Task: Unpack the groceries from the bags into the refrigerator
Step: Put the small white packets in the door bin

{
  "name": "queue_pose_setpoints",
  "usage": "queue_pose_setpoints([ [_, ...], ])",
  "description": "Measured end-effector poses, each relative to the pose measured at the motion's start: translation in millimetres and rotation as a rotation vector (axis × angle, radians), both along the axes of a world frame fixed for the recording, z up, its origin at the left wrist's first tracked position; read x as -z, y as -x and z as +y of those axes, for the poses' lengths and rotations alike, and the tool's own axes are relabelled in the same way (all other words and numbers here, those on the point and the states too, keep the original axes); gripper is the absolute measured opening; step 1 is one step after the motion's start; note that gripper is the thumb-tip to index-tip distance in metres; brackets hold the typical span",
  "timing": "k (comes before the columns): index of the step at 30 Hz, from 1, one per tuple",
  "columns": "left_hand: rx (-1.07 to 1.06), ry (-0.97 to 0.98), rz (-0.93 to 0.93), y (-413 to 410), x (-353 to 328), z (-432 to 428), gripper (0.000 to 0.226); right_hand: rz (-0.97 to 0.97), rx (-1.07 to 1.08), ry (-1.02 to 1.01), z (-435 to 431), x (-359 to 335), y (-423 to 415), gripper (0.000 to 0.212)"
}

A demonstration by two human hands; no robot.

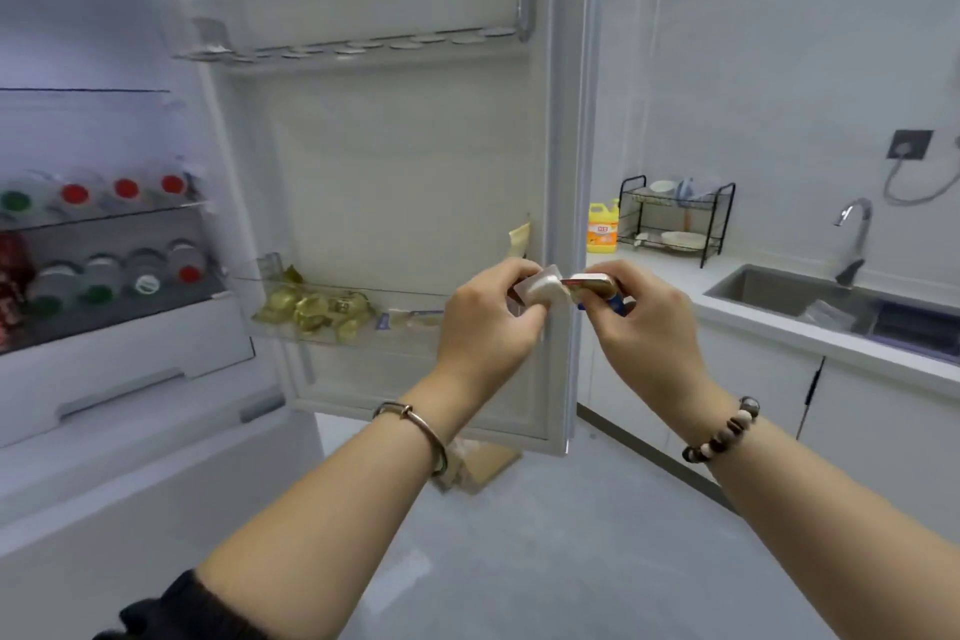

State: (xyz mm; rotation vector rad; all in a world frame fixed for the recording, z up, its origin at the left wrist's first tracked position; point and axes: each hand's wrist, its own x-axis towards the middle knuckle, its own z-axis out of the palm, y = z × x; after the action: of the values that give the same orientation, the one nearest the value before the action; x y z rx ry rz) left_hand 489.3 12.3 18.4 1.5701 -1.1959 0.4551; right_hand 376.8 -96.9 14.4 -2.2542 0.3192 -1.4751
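**White packet and flat packet meet in front of the open door**

The white packet sits at the centre of the view, pinched by the thumb and curled fingers of the left hand. Touching it at three o'clock is the flat packet, red and gold on top with a blue edge. The right hand grips it the same narrow way. Both hands hold goods, so neither is free. Whether the two packets are joined or only pressed together cannot be told.

The hands hang in front of the refrigerator door, close to its outer edge. The door bin lies at nine o'clock from the left hand, and its clear rim is about level with the knuckles. It already holds gold-wrapped pieces at its far end and small pale packets nearer the hand.

The step in hand looks like sorting or separating the two packets before shelving them. To do it well, keep each pinch firm and part them over the bin rather than over the floor. Then lower them into the bare stretch beside the pale packets and clear the rim before letting go. Light packets may slide, so set them flat.

Farther out, bottles fill the inner shelves at nine o'clock. A brown bag lies on the floor at six o'clock, under the door. The sink is at three o'clock.
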Motion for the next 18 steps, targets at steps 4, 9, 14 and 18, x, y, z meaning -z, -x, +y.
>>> queue_pose_setpoints([
  [4, -0.044, 0.083, 0.032, -19.2, -12.9, 8.7, 0.017, -0.072, -0.025, 0.109, 1.8, -13.8, -24.7, 0.006],
  [9, -0.128, 0.043, -0.024, -65.6, -33.3, 27.7, 0.014, -0.107, -0.03, 0.285, 11.0, -36.0, -57.5, 0.01],
  [14, -0.243, -0.146, 0.033, -134.7, -44.8, 43.5, 0.013, -0.083, -0.02, 0.278, 21.9, -49.1, -91.8, 0.007],
  [18, -0.279, -0.304, -0.019, -189.9, -45.6, 52.5, 0.017, -0.01, 0.0, 0.312, 33.9, -53.1, -118.7, 0.007],
])
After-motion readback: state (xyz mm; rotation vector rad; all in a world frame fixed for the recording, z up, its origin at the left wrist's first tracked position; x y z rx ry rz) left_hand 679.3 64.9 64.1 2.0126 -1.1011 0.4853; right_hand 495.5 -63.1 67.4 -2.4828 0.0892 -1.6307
